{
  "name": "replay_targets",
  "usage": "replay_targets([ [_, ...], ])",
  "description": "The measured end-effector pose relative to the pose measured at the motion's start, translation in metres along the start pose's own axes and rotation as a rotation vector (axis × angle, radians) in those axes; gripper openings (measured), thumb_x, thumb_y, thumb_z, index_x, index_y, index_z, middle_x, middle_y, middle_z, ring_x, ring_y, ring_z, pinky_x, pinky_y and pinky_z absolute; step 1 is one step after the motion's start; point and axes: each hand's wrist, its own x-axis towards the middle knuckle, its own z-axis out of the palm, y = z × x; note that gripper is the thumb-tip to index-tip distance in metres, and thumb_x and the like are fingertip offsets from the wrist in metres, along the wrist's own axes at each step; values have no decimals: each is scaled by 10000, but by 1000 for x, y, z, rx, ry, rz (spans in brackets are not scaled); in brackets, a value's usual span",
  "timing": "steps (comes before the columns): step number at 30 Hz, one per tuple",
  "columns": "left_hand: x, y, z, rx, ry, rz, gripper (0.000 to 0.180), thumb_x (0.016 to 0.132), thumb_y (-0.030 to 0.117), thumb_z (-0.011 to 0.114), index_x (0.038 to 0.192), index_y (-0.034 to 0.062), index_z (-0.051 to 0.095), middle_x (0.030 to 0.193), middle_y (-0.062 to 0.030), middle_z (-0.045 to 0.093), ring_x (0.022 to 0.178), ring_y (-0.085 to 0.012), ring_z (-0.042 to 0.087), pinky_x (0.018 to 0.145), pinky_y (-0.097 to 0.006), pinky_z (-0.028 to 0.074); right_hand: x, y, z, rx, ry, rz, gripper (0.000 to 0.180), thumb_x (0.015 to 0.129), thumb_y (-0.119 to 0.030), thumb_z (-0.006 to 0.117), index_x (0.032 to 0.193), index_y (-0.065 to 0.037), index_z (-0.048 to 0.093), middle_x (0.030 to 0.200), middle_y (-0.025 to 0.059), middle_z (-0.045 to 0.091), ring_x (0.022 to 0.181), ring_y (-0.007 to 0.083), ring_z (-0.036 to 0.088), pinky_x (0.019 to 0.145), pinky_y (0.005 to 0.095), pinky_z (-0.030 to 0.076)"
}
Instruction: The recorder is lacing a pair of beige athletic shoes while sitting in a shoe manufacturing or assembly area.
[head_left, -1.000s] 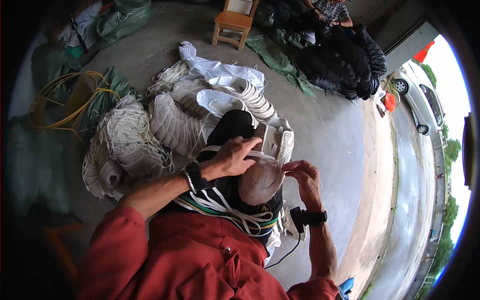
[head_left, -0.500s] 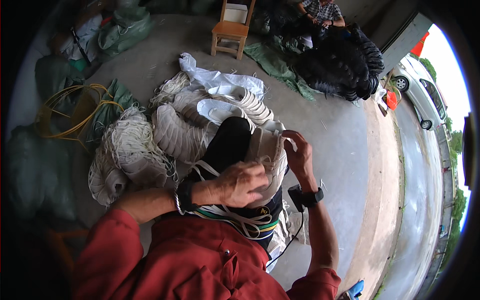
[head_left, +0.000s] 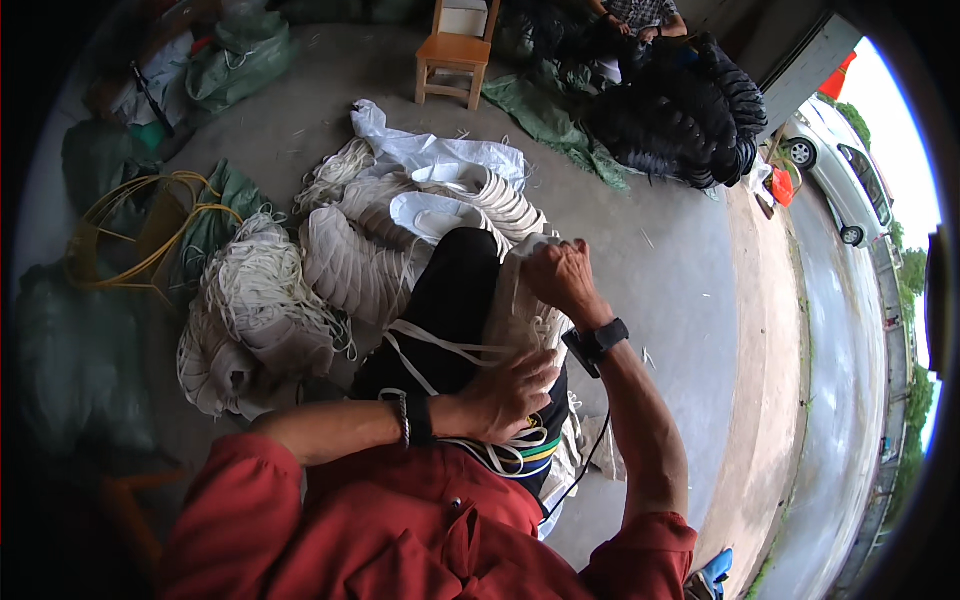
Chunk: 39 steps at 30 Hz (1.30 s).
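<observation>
A white shoe upper with a pale lace lies along my dark-trousered thigh. My left hand is closed around its near end, fingers bent over the material. At the far end, my right hand forms a fist over the upper's edge; the fingertips and whatever they pinch are hidden. A loose loop of white lace crosses my thigh towards the left hand. More lace strands hang across the striped band at my lap.
Nested stacks of white uppers lie beyond my legs, beside a bundle hung with laces. Yellow strapping coils and green sacks stand left. Farther off are a wooden chair, black uppers and a seated person.
My right hand has turned and closed from spread, bent fingers into a fist over the upper's far end. My left hand has shifted slightly right and nearer, with lace drawn across the thigh.
</observation>
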Motion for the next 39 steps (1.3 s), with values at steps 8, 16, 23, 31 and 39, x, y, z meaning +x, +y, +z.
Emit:
replay_targets([
  [8,-2,-7,2,-65,95,54,408,664,172,674,1029,21,570,1290,-185,383,1277,-352,268,1056,-477,187,2,16,9,134,-49,29,231,725,-244,599,621,-39,570,597,159,548,581,269,587,534,375,441],
  [16,-16,-11,-35,-218,621,-330,414,670,64,663,1044,27,490,1121,-156,464,1097,-331,445,917,-390,371,-35,9,1,959,221,466,310,792,-231,605,997,-1,576,884,134,603,819,299,576,742,367,468],
  [23,-9,-37,-22,-298,480,-613,410,725,257,696,953,17,455,845,-154,547,747,-285,563,656,-359,452,-47,-8,12,555,279,364,468,820,-348,551,1171,-50,466,1151,160,483,1073,348,440,913,427,356],
  [31,-1,-52,-3,-318,478,-553,309,769,281,636,722,5,506,641,-136,532,579,-292,539,546,-349,434,-64,1,15,1062,334,537,440,888,-328,511,1179,0,471,1177,158,505,1106,250,459,938,339,354],
  [39,-20,-19,-96,-1197,244,-726,92,785,105,576,749,29,539,671,-26,561,641,-89,541,625,-226,433,-119,-32,-46,1044,327,581,163,830,-83,518,922,37,581,890,132,628,805,173,598,736,295,471],
])
